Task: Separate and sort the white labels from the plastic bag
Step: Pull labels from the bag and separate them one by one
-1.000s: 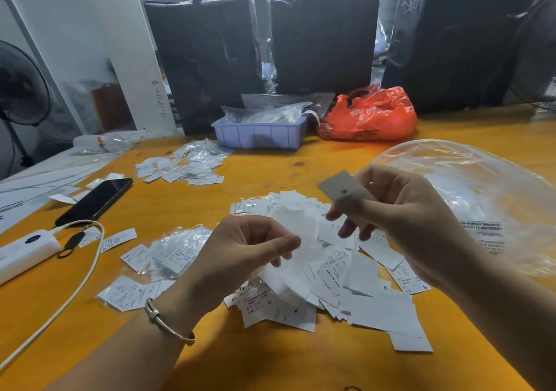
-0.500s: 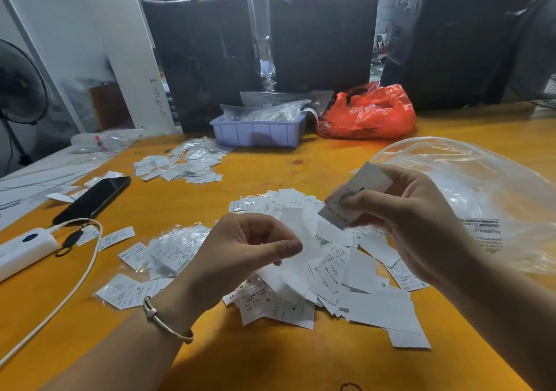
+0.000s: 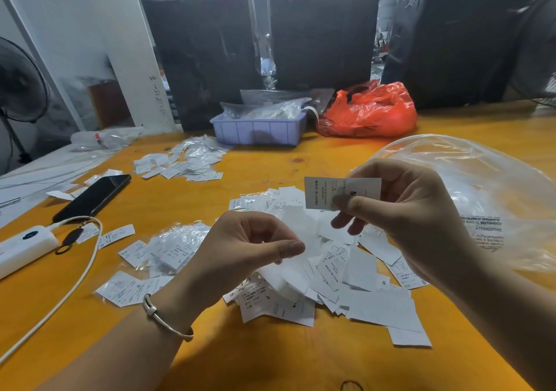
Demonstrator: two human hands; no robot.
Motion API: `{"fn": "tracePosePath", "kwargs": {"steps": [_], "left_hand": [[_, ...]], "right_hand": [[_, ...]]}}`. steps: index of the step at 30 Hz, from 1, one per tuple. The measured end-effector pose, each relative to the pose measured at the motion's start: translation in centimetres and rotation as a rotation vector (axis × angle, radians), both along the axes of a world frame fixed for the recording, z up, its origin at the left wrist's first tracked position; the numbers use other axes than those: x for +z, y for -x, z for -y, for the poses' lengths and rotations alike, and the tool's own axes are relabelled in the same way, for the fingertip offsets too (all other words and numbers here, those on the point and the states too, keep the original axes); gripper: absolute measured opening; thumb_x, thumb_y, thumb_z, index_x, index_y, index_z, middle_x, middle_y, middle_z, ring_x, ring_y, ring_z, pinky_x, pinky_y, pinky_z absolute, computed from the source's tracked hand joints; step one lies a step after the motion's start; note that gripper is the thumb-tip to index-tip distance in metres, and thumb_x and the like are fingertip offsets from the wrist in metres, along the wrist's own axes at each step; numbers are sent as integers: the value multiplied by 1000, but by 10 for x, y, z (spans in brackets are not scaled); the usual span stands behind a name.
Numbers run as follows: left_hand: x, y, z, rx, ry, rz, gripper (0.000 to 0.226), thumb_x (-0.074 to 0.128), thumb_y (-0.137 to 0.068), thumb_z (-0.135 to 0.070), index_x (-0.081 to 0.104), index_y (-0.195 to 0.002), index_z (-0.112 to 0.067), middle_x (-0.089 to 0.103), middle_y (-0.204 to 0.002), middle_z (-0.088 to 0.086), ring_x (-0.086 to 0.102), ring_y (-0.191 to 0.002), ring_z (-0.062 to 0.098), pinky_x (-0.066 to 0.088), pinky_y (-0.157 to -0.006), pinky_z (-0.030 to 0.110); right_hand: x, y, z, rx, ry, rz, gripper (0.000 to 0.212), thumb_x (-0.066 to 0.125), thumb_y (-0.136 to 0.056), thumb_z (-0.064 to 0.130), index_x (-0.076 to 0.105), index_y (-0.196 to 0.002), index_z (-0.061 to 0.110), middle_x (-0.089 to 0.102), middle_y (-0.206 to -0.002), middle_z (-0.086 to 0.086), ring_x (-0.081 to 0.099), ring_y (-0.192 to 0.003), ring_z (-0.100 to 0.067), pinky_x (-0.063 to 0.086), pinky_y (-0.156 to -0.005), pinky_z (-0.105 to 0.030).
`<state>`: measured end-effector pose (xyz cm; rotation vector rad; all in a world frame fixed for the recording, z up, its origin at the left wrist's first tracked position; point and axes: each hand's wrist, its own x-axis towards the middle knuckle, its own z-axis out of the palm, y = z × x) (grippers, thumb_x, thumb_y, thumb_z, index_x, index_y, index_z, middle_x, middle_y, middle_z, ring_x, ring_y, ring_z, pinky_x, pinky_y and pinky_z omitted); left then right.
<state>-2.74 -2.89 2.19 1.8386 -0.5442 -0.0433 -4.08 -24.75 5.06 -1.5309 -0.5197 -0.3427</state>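
Note:
My right hand (image 3: 412, 213) pinches a single white label (image 3: 323, 192) between thumb and fingers, held flat above the table with its print "MADE IN CHINA" facing me. My left hand (image 3: 240, 249) hovers lower and to the left, thumb and forefinger pinched on a stack of white labels (image 3: 296, 240) that fans down toward the pile. A loose heap of white labels (image 3: 361, 288) lies on the orange table under both hands. The large clear plastic bag (image 3: 481, 192) lies crumpled at the right, behind my right wrist.
Small bagged label bundles (image 3: 177, 246) lie left of the heap, and more (image 3: 186, 162) farther back. A black phone (image 3: 93, 198), white power bank (image 3: 24, 246) and cable sit at the left. A lilac tray (image 3: 258, 130) and red bag (image 3: 370, 110) stand at the back.
My right hand has turned its label from a tilted, edge-on angle to flat and face-on, raising it slightly. My left hand has stayed put on its stack.

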Motion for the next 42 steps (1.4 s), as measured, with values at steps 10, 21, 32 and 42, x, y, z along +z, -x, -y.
{"fn": "tracePosePath", "kwargs": {"steps": [10, 21, 32, 42], "left_hand": [[0, 0, 0, 3, -10, 10, 18, 83, -67, -34, 78, -74, -18, 68, -68, -1, 61, -65, 9, 51, -62, 20], [0, 0, -1, -3, -15, 21, 21, 84, -68, -34, 77, -75, -15, 69, -68, -3, 62, -65, 8, 50, -61, 18], [-1, 0, -1, 1, -20, 18, 17, 82, -67, -33, 77, -74, -18, 69, -69, -3, 63, -66, 8, 51, -62, 18], [-2, -1, -1, 51, 12, 40, 19, 84, -66, -38, 77, -74, -22, 69, -66, -6, 63, -64, 8, 52, -62, 21]], "right_hand": [[0, -1, 3, 2, 70, 46, 12, 68, -76, -10, 66, -77, 1, 69, -66, -12, 63, -50, -21, 47, -44, -24], [1, 2, 1, -2, 109, 59, 13, 68, -77, -13, 65, -79, -1, 69, -69, -14, 64, -50, -21, 49, -44, -25], [1, 6, -4, -48, 180, 64, 11, 69, -77, -11, 65, -77, -1, 69, -66, -8, 66, -49, -20, 50, -44, -25], [1, 5, -4, -201, 265, 108, 15, 69, -75, -9, 66, -74, 6, 71, -66, -3, 66, -48, -15, 53, -45, -27]]}}
